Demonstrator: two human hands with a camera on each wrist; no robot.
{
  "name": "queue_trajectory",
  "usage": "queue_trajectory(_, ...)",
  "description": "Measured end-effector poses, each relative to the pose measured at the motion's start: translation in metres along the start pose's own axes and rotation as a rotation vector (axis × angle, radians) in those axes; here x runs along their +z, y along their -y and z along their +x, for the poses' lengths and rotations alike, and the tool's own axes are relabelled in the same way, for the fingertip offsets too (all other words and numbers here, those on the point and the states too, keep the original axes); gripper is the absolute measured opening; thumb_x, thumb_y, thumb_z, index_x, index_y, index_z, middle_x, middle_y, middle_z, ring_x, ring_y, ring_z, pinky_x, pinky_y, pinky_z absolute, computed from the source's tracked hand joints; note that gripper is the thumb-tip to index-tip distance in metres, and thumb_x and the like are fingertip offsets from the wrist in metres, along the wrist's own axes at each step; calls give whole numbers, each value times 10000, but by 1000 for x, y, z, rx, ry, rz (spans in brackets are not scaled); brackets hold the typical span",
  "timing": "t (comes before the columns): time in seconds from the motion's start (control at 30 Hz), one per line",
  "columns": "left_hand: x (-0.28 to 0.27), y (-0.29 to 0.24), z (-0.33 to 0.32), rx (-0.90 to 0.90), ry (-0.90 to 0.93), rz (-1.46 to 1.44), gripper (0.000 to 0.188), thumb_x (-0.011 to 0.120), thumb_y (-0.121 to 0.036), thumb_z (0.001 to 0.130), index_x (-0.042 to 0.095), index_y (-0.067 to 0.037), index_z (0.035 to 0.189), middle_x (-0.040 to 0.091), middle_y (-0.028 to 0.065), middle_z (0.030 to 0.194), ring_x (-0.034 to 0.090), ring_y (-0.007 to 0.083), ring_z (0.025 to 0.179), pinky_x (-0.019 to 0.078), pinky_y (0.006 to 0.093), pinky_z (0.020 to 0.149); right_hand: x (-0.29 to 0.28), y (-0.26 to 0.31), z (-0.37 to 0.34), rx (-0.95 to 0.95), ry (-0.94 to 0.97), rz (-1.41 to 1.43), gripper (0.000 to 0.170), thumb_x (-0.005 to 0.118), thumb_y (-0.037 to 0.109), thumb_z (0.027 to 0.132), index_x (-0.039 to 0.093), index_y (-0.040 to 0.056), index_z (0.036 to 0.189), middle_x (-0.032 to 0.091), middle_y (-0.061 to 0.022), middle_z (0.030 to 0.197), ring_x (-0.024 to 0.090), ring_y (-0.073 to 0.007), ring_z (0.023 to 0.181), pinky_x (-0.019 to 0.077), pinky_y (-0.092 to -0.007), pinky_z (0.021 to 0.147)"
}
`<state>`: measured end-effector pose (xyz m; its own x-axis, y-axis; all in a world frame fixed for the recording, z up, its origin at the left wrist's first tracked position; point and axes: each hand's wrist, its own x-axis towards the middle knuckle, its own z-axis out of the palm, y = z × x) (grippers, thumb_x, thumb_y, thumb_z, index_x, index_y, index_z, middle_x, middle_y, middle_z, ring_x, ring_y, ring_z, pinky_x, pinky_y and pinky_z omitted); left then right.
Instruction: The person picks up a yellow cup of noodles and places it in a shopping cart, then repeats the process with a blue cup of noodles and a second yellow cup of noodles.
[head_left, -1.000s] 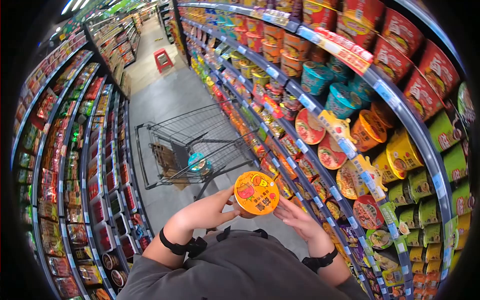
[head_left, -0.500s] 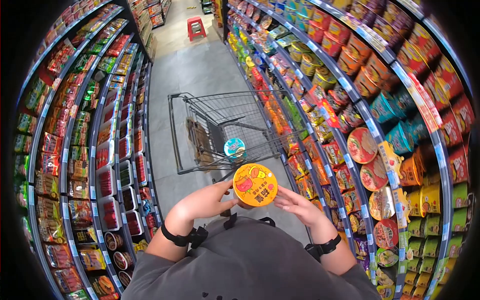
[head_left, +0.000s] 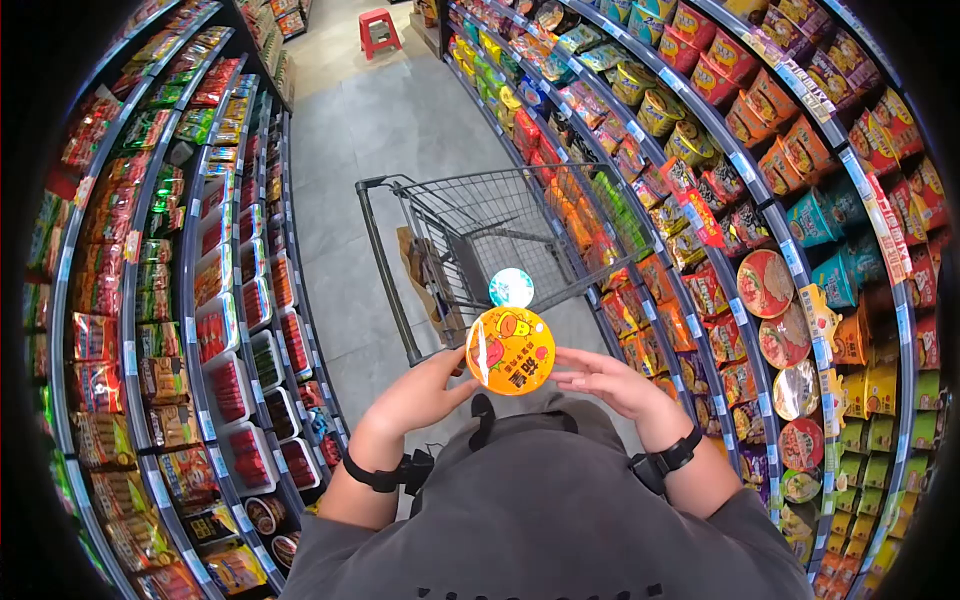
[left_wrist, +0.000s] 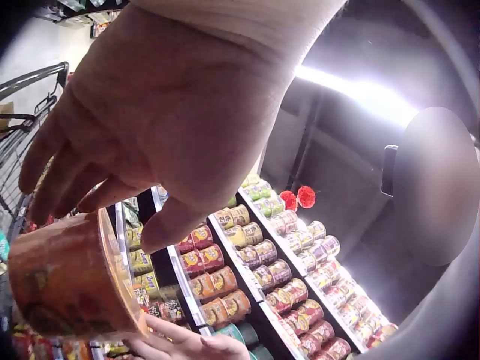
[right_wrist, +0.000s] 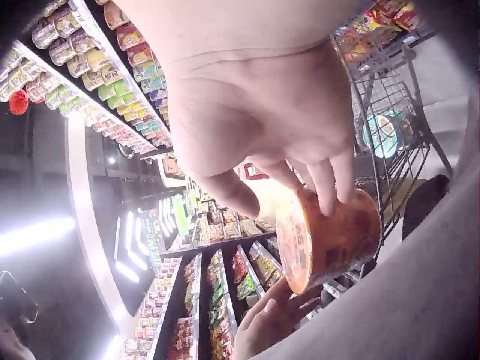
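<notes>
An orange noodle tub [head_left: 512, 350] with a printed lid is held up in front of the body, lid facing the head camera. My left hand [head_left: 425, 395] grips its left side with curled fingers; the left wrist view shows that hand [left_wrist: 176, 112] around the tub [left_wrist: 67, 277]. On the other side my right hand [head_left: 610, 380] touches the tub with fairly straight fingers, and in the right wrist view the fingers [right_wrist: 330, 176] lie against the tub wall [right_wrist: 337, 232]. A teal-and-white tub [head_left: 511, 288] sits in the cart, just beyond the orange one.
A wire shopping cart [head_left: 480, 225] stands ahead, with a brown carton [head_left: 425, 285] at its near left end. Shelves of packets [head_left: 160, 290] line the left; noodle tubs [head_left: 770, 340] fill the right shelves. A red stool [head_left: 379, 33] stands farther down the grey aisle floor [head_left: 340, 140].
The head view has turned, so the cart appears farther right and the right shelves have shifted. The orange tub has come up slightly in view, and remains between both hands.
</notes>
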<state>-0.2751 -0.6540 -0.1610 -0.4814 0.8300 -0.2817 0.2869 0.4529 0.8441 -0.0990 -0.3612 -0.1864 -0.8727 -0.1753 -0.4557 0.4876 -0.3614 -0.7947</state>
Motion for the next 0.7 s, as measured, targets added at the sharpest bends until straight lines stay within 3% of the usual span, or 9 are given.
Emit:
queue_trajectory(0.2, -3, 30, 23, -28, 56, -124, 611, 687, -296, 980, 498, -2, 1482, 652, 268, 1302, 666, 375, 1167, 530, 440, 988, -11, 5, 25, 26, -40, 159, 685, 588, 104, 985, 316, -66, 1591, 455, -185, 1586, 483, -326, 1447, 385, -428, 1210)
queue_trajectory(0.43, -18, 42, 58, -87, 90, -98, 616, 668, -302, 991, 486, -10, 1502, 657, 272, 1314, 672, 364, 1181, 534, 429, 991, -47, 25, 75, 68, -29, 157, 703, 585, 84, 945, 337, -58, 1587, 455, -169, 1593, 493, -308, 1439, 386, -424, 1207)
queue_trajectory(0.63, -38, 47, 122, -256, 115, -135, 575, 648, -338, 1000, 539, 0, 1452, 720, 260, 1193, 703, 369, 1111, 543, 430, 950, -98, 43, 141, 140, -5, 229, 724, 534, 15, 886, 353, -39, 1585, 465, -167, 1588, 483, -303, 1450, 364, -432, 1217)
queue_trajectory(0.7, -44, 47, 152, -400, 143, -50, 543, 651, -311, 1010, 555, -1, 1445, 737, 241, 1149, 721, 329, 1048, 550, 412, 909, -117, 48, 162, 199, -20, 247, 711, 532, 18, 884, 376, -25, 1576, 482, -154, 1571, 477, -294, 1453, 378, -431, 1201)
